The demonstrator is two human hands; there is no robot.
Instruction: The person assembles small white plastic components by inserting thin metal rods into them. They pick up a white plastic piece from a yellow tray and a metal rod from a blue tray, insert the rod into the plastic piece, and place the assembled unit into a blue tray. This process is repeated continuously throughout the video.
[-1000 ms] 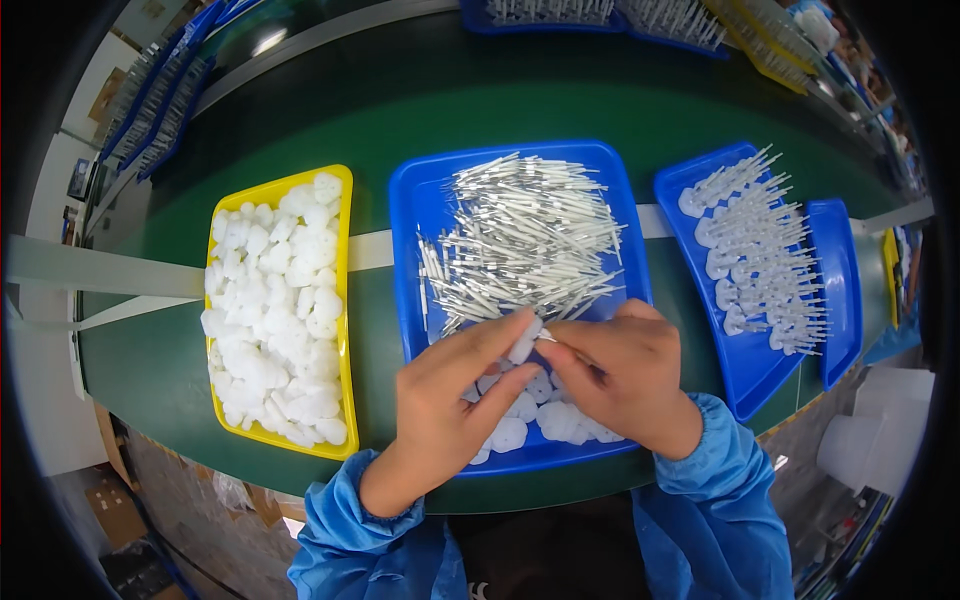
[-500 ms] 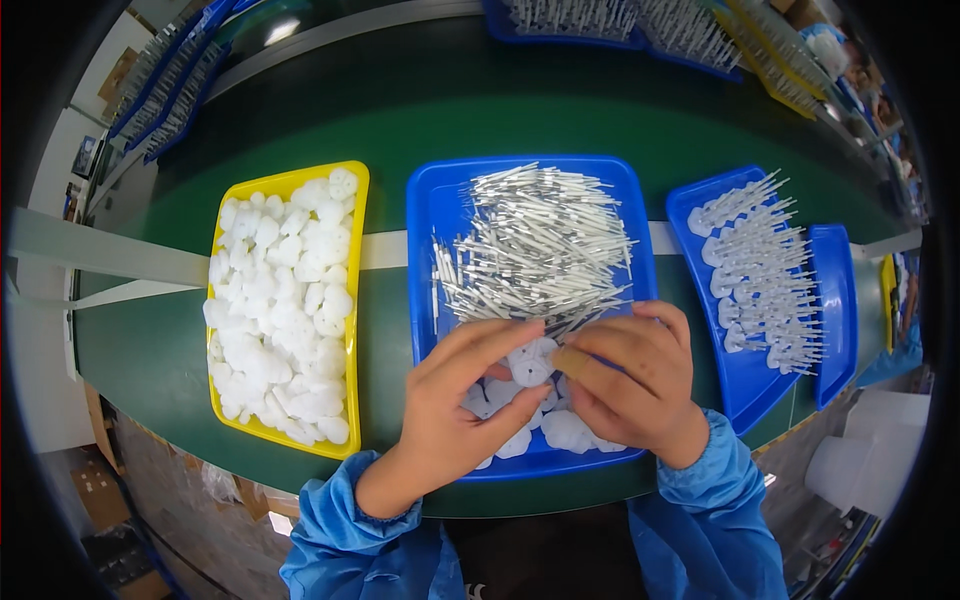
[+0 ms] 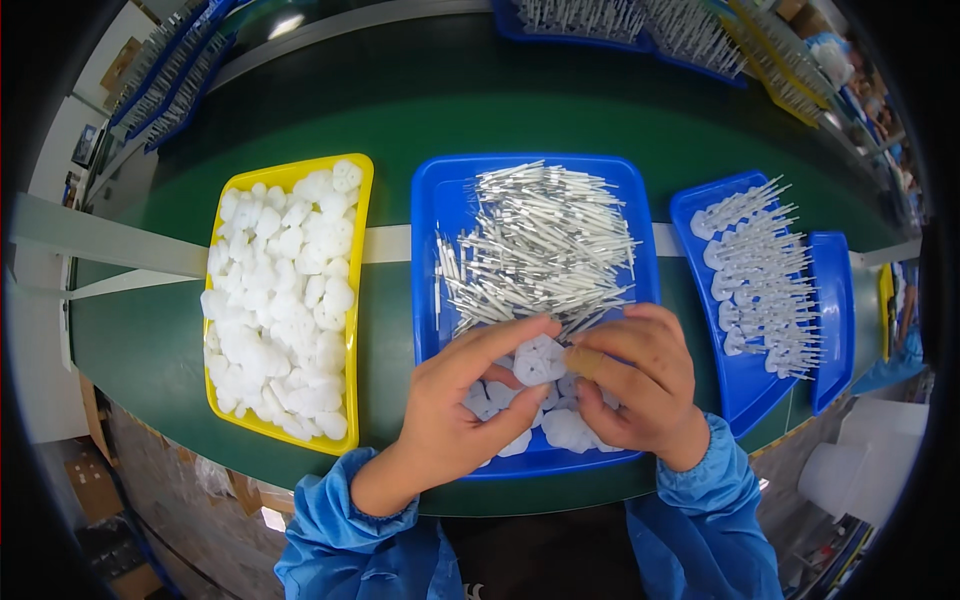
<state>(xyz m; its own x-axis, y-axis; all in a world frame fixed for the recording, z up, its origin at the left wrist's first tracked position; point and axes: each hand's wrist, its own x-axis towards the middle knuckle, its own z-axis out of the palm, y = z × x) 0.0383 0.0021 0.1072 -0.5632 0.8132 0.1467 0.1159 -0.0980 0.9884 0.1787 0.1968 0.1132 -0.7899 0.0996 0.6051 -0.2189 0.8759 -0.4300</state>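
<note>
Over the near part of the middle blue tray (image 3: 425, 200), a white rounded plastic disc with small holes (image 3: 540, 360) is pinched between the thumb and fingers of my left hand (image 3: 445, 405). Right beside the disc's edge, my right hand (image 3: 640, 385) is closed in a pinch; what its fingertips hold, if anything, is too small to make out. Many thin white rods with metallic ends (image 3: 555, 235) lie heaped in the tray beyond my hands. More white discs (image 3: 568, 430) lie under my hands at the tray's near end, partly hidden by them.
On the left, a yellow tray (image 3: 352, 390) is heaped with white pieces. To the right, a blue tray (image 3: 745, 395) holds rows of discs with rods standing out of them, overlapping another blue tray (image 3: 835, 310). More filled trays (image 3: 570, 20) line the far edge.
The disc in my left hand has turned slightly and shifted a little to the right. My right fingertips have drawn slightly to the right. The trays look the same.
</note>
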